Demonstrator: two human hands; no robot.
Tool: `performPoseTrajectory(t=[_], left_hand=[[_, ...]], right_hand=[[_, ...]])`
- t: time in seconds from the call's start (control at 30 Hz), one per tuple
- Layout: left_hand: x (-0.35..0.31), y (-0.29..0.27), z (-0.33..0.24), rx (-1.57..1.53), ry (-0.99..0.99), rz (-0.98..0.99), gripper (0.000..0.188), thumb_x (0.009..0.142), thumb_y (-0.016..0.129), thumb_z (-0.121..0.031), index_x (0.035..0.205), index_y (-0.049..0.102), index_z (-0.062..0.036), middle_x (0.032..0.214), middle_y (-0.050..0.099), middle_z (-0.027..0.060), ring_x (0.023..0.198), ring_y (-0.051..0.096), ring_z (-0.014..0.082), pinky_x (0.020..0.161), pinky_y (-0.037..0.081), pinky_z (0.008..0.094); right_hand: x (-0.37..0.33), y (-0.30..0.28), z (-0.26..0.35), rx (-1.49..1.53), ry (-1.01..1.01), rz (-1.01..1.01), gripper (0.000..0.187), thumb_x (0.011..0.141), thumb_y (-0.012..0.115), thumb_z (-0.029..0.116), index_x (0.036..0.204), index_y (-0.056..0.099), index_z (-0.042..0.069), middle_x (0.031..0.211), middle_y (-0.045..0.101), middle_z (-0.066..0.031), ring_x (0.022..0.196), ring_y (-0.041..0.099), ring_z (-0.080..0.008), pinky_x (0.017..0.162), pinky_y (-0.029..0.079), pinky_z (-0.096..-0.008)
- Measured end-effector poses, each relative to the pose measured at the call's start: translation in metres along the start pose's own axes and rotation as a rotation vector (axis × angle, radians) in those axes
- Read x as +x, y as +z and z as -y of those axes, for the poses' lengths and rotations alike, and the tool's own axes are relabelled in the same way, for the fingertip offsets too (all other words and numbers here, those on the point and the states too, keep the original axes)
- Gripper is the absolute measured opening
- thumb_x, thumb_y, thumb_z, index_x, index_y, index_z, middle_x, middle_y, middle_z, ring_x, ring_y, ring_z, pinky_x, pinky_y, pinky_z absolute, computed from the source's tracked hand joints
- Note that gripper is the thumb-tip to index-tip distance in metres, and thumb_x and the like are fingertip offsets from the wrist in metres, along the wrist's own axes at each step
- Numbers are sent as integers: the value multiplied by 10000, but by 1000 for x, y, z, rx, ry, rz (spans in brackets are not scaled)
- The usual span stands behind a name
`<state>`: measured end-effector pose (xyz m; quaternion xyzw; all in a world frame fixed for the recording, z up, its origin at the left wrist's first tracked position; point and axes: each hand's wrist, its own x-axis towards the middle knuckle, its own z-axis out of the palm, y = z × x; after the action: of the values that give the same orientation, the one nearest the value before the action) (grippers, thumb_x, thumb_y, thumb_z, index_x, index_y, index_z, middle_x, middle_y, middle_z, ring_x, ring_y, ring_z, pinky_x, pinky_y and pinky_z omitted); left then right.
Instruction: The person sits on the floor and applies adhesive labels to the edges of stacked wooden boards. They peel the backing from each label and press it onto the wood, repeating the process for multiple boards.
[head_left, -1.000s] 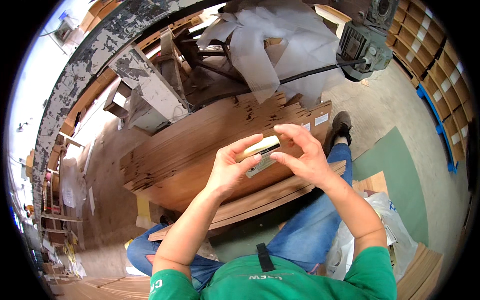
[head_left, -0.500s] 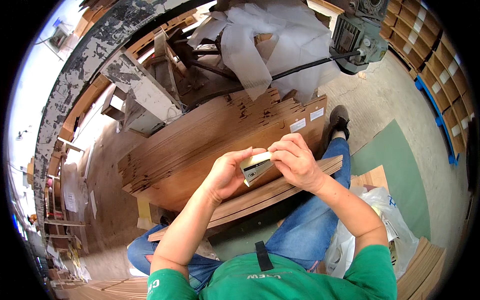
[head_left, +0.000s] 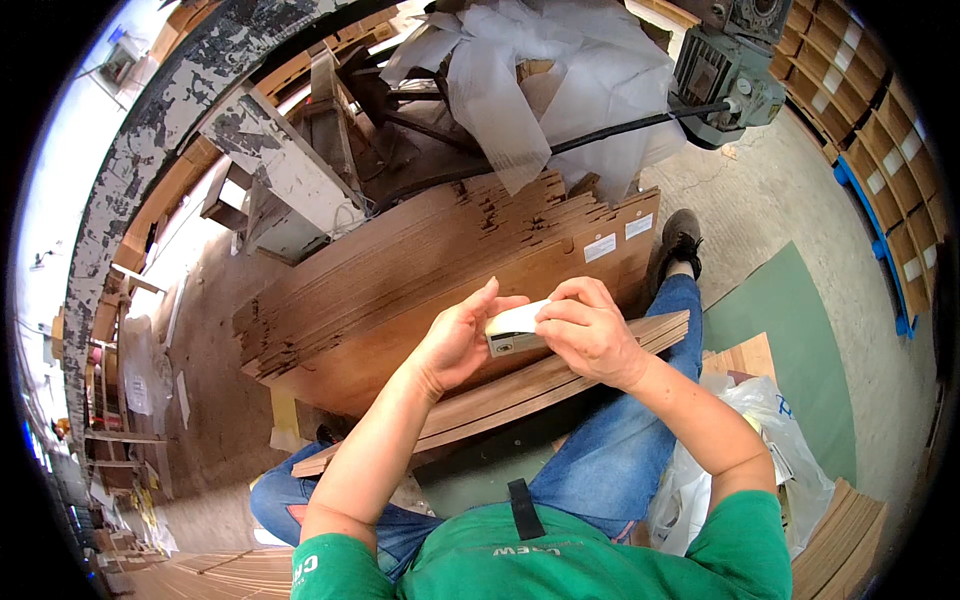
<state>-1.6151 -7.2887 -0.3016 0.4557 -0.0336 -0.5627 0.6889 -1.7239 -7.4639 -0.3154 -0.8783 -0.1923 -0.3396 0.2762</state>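
Observation:
A small stack of pale labels [head_left: 515, 320], with dark print along its near edge, is between my hands above the wooden boards. My left hand [head_left: 450, 345] supports its left end, the thumb raised and the fingers partly hidden behind it. With bent fingers, my right hand [head_left: 590, 335] pinches the right end; the fingertips are partly hidden. Below, a few thin brown boards [head_left: 520, 402] lie across my legs. Beyond them a thick row of brown boards [head_left: 400, 290] stands on edge, its nearest face carrying two white labels [head_left: 600, 247].
A grey motor [head_left: 715, 80] and crumpled translucent wrapping [head_left: 560, 90] are beyond the boards. At right are a green sheet [head_left: 790, 340], a plastic bag [head_left: 745, 430] and stacked cartons on a blue pallet [head_left: 875, 225]. A chipped painted beam [head_left: 150, 150] curves along the left.
The label stack has turned from tilted to nearly level, showing more of its white top. My left thumb has lifted away from it, while my right hand keeps its pinch.

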Motion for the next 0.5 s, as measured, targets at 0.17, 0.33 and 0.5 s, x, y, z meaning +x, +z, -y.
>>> performPoseTrajectory(t=[0.17, 0.33, 0.5], left_hand=[[5, -1, -3, 56, -64, -43, 730, 916, 333, -574, 1247, 457, 65, 1210, 538, 151, 1130, 492, 219, 983, 347, 350], [27, -65, 6, 269, 45, -329, 548, 905, 513, -344, 1234, 462, 92, 1216, 533, 183, 1128, 500, 233, 978, 358, 356], [40, -93, 44, 1471, 332, -451, 283, 764, 563, -101, 1022, 680, -109, 919, 653, 216, 841, 649, 323, 777, 513, 402]], right_hand=[[-8, 5, 2, 25, 85, 34, 208, 622, 701, 16, 812, 618, 35, 900, 615, -39, 869, 554, -250, 779, 436, -370], [-1, -21, 8, 269, 246, -92, 111, 725, 661, 12, 816, 601, 30, 853, 614, -46, 835, 574, -199, 760, 458, -328], [-37, -52, -101, 438, 893, -114, 68, 754, 632, -2, 808, 591, 6, 784, 619, -49, 752, 572, -115, 698, 466, -266]])
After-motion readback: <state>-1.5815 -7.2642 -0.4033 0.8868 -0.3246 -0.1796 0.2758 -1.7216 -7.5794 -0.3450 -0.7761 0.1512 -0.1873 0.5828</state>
